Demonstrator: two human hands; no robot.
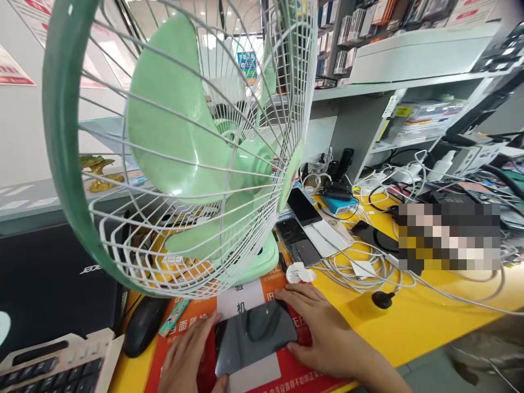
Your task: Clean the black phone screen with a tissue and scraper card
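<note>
A dark-screened smartphone [256, 333] lies in landscape direction, screen up, over a red and white printed mat [262, 368]. My left hand [190, 355] grips its left end, fingers along the far corner and thumb at the near one. Round the right end curls my right hand [323, 327], its fingertips at the far corner and thumb at the near edge. Whether the phone rests fully on the mat or is slightly raised, I cannot tell. Just beyond it, a green desk fan [254, 267] with a white wire cage leans over the workspace.
To the left are a black mouse [144, 326], a keyboard [53, 365] and a black Acer laptop [53, 273]. More phones [301, 240], a white cable coil [347, 267] and a black suction cup [382, 299] lie on the yellow table [360, 338]. A pixelated patch covers the right side.
</note>
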